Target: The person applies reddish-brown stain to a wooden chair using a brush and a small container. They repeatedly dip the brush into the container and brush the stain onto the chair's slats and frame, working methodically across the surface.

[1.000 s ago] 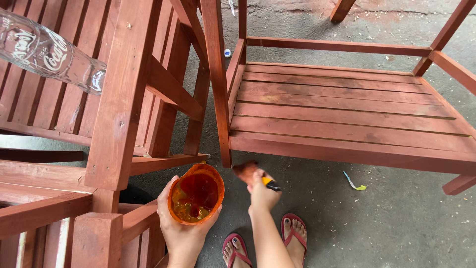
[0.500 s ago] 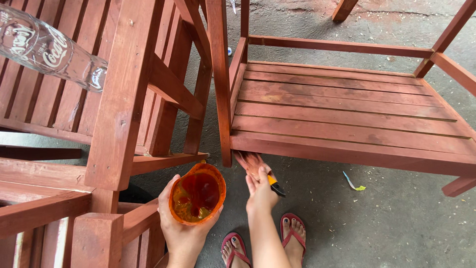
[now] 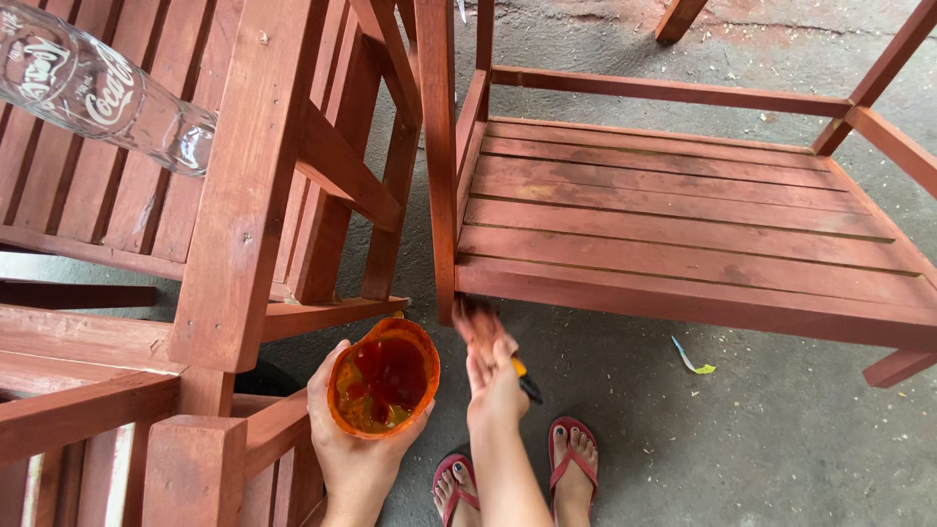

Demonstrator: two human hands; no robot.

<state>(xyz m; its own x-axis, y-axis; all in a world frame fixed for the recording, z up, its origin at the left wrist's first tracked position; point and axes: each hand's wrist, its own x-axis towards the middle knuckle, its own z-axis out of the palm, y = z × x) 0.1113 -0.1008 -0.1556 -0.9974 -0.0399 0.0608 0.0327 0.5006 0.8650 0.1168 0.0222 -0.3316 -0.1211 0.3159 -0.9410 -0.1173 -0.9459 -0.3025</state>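
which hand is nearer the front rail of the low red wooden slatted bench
Right. The right hand, holding a brush, is just below the red wooden bench's front rail near its left corner. The left hand is lower and further left, holding an orange plastic cup.

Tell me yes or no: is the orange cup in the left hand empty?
No: the orange cup held by the left hand has dark red liquid pooled inside it, seen from above.

Left hand (image 3: 353, 451) cupping orange paint cup (image 3: 383, 377), right hand (image 3: 494, 379) brushing red wooden bench (image 3: 683, 234) leg, glass bottle (image 3: 98, 88) upper left
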